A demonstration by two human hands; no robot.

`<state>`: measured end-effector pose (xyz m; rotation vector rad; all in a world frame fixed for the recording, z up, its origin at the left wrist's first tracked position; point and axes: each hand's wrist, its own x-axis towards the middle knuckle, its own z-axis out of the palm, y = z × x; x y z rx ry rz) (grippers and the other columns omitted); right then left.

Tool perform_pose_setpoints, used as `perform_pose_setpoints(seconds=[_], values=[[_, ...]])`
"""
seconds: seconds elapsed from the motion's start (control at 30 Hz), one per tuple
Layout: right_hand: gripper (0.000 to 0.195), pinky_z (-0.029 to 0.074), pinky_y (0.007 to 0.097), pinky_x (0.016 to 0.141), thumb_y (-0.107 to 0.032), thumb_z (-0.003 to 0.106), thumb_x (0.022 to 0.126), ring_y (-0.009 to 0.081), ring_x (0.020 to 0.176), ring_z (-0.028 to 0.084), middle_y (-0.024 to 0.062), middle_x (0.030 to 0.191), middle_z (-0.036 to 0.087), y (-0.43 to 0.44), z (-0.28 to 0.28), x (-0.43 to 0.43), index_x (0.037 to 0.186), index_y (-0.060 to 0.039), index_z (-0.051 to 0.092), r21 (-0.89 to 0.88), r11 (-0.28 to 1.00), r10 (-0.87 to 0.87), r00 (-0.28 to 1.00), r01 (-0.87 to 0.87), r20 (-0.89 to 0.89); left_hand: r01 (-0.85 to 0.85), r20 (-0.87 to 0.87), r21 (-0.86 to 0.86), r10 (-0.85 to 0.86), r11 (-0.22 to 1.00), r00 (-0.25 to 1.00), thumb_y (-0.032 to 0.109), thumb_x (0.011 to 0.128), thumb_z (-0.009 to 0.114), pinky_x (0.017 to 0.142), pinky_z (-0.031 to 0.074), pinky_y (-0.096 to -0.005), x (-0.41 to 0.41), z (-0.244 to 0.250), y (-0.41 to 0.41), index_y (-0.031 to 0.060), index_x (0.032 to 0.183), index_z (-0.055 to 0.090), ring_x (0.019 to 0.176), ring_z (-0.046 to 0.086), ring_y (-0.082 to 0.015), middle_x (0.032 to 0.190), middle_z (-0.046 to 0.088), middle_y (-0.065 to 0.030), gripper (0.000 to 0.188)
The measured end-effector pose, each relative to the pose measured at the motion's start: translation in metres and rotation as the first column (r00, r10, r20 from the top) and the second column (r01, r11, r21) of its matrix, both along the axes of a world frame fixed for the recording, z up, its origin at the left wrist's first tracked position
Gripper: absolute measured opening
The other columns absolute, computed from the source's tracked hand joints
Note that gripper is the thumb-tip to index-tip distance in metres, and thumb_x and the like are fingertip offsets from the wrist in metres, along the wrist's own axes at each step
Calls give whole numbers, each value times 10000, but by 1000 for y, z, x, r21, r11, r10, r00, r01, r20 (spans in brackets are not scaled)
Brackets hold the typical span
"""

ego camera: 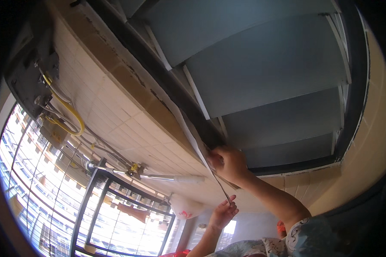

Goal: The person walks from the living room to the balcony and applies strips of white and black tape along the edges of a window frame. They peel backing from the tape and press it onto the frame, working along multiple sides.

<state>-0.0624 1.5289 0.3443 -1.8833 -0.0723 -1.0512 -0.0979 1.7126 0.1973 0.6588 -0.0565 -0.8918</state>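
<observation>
A long, thin pale strip (pixel 193 138) runs along the edge between the dark window frame (pixel 167 80) and the tan tiled ledge (pixel 115 69). Its lower end hangs away from the ledge and narrows towards my left hand (pixel 223 213), which pinches it between thumb and fingers. Higher up, my right hand (pixel 230 163) is at the lower corner of the frame, its fingers curled against the strip. Those fingertips are partly hidden and blurred, so whether they grip it is unclear. Beside the right hand are the overlapping grey slats (pixel 270 67) of the window.
Pale tiled wall (pixel 115 106) spans the left, with a yellow hose (pixel 78 119), pipes and a metal rod (pixel 157 176) along it. Beyond stands a barred metal grille (pixel 96 205). A white bag (pixel 186 207) with red print hangs near my left hand.
</observation>
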Motion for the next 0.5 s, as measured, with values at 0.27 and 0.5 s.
perform_pose_setpoints(seconds=[0.27,0.5], values=[[101,475,368,552,-176,597,753,298,594,602,100,652,618,6,6,1,779,-83,628,153,986,75,995,-65,-62,-82,128,-42,86,996,988,113,870,544,868,421,-325,8,-12,-13,36,1079,530,729,507,-106,835,549,2,223],[102,454,388,527,-170,576,768,303,587,596,112,630,603,12,6,-2,731,-74,574,285,954,111,993,-99,-26,-102,104,-67,108,993,989,126,870,551,871,417,-326,9,-19,-18,61,978,548,695,488,-99,815,551,3,126]])
